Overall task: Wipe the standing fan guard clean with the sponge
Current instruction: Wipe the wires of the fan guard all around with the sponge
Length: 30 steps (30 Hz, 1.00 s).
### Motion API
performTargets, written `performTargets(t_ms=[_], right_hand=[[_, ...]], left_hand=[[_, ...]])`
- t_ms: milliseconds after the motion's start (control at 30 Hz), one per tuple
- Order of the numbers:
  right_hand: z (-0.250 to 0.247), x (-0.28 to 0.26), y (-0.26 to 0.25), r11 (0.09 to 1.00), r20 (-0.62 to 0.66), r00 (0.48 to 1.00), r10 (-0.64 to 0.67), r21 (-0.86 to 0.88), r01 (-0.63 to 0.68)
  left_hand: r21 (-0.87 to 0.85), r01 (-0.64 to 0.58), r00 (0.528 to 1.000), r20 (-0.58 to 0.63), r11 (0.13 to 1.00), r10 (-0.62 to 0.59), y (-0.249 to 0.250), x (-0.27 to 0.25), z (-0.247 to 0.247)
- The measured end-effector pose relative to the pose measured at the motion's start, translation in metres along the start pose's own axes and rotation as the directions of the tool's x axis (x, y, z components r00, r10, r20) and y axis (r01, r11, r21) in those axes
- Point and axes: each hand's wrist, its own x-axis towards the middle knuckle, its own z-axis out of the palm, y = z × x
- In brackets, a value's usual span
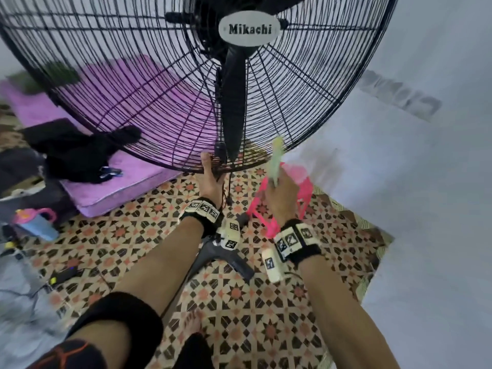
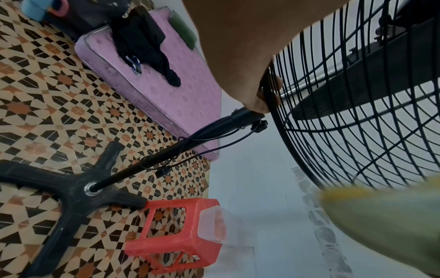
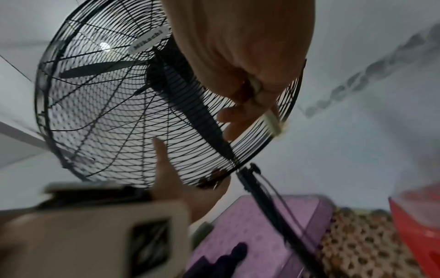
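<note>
A big black wire fan guard (image 1: 165,107) with a "Mikachi" badge (image 1: 249,29) fills the upper head view; it also shows in the wrist views (image 2: 357,131) (image 3: 114,116). My left hand (image 1: 210,173) grips the guard's bottom rim, fingers hooked through the wires (image 2: 269,94), thumb raised. My right hand (image 1: 279,193) holds a thin yellow-green sponge (image 1: 276,158) upright, its top edge at the guard's lower right rim. In the right wrist view the sponge (image 3: 271,120) is pinched between fingers and thumb. It looms blurred in the left wrist view (image 2: 385,222).
The fan's pole (image 2: 166,154) and black cross base (image 2: 71,191) stand on patterned floor. A pink-red plastic stool (image 1: 282,206) (image 2: 181,231) sits right of the base by the white wall (image 1: 399,182). A purple mattress (image 1: 111,182) with black clothes (image 1: 77,153) lies left. My foot (image 1: 192,322) is below.
</note>
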Motion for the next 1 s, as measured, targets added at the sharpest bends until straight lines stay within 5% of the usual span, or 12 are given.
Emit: performTargets(t_ms=[100, 233, 300, 467, 567, 633, 700, 767, 900, 1000], right_hand=[[0.006, -0.024, 0.012, 0.999, 0.192, 0.981, -0.031, 0.015, 0.029], [-0.008, -0.014, 0.004, 0.979, -0.201, 0.977, 0.071, 0.199, -0.030], [-0.005, -0.008, -0.005, 0.984, -0.259, 0.964, 0.063, 0.175, -0.018], [-0.001, -0.027, 0.006, 0.998, 0.036, 0.997, -0.067, -0.017, 0.067], [-0.020, -0.017, -0.004, 0.995, -0.193, 0.979, -0.064, -0.087, 0.048], [-0.036, -0.004, -0.017, 0.986, -0.407, 0.908, -0.095, -0.163, 0.030], [-0.042, 0.006, -0.022, 0.963, -0.480, 0.858, -0.183, -0.262, 0.059], [-0.034, 0.006, -0.023, 0.963, -0.447, 0.871, -0.202, -0.255, 0.092], [-0.002, -0.030, -0.007, 0.941, -0.153, 0.938, -0.312, -0.187, 0.283], [-0.014, -0.032, -0.011, 0.946, -0.294, 0.899, -0.324, -0.072, 0.318]], left_hand=[[0.060, -0.007, 1.000, -0.008, 0.998, 0.007, 0.004, -0.008, 0.004], [-0.021, 0.000, 0.999, -0.053, 1.000, -0.001, 0.003, -0.008, 0.006], [-0.016, -0.022, 0.998, -0.061, 1.000, 0.021, 0.001, -0.008, 0.003], [0.052, -0.042, 0.999, -0.010, 0.998, 0.043, 0.000, -0.008, 0.007], [-0.006, -0.028, 0.999, -0.015, 1.000, 0.028, -0.004, -0.006, 0.005], [0.001, -0.039, 0.999, 0.013, 0.999, 0.039, -0.003, -0.006, 0.004], [0.038, -0.050, 0.998, 0.044, 0.998, 0.048, -0.008, -0.006, 0.000], [0.038, -0.025, 0.999, 0.032, 0.999, 0.023, -0.006, -0.003, 0.000], [0.220, -0.036, 0.999, 0.031, 0.975, 0.030, -0.013, 0.007, -0.001], [0.059, -0.103, 0.994, 0.046, 0.993, 0.100, -0.006, -0.004, 0.000]])
